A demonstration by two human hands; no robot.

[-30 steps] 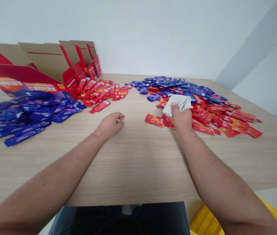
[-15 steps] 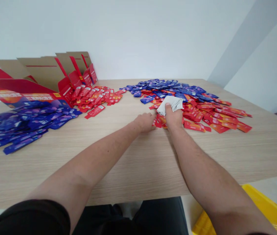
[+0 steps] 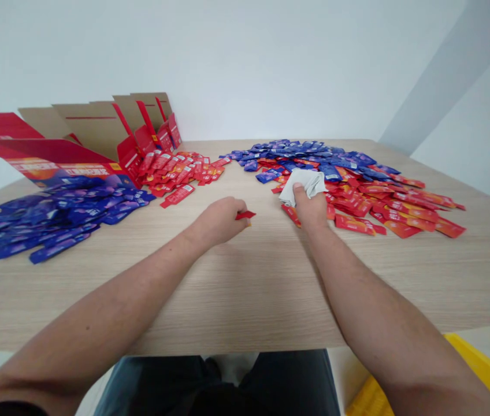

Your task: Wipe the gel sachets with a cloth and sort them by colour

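Note:
My left hand [image 3: 224, 221] is closed on a red sachet [image 3: 245, 215], whose end sticks out past the fingers above the bare middle of the table. In my right hand [image 3: 311, 208] is a folded white cloth [image 3: 301, 184], thumb on top, at the near left edge of the right-hand pile. Red and orange sachets [image 3: 401, 211] lie loosely spread around and beyond that hand. Behind them is a bank of blue sachets [image 3: 297, 149]. The fingers under the cloth are hidden.
At the left, open red cardboard boxes [image 3: 63, 151] stand in a row with brown inner flaps. Blue sachets [image 3: 71, 211] are heaped before them, and a smaller heap of red sachets [image 3: 179, 173] lies beside them. A yellow crate [image 3: 479, 370] is below the table [image 3: 271, 312] at right.
My left hand has drawn back leftward from the right-hand pile with a red sachet in it. My right hand stays by the pile, still holding the cloth. The view has shifted slightly.

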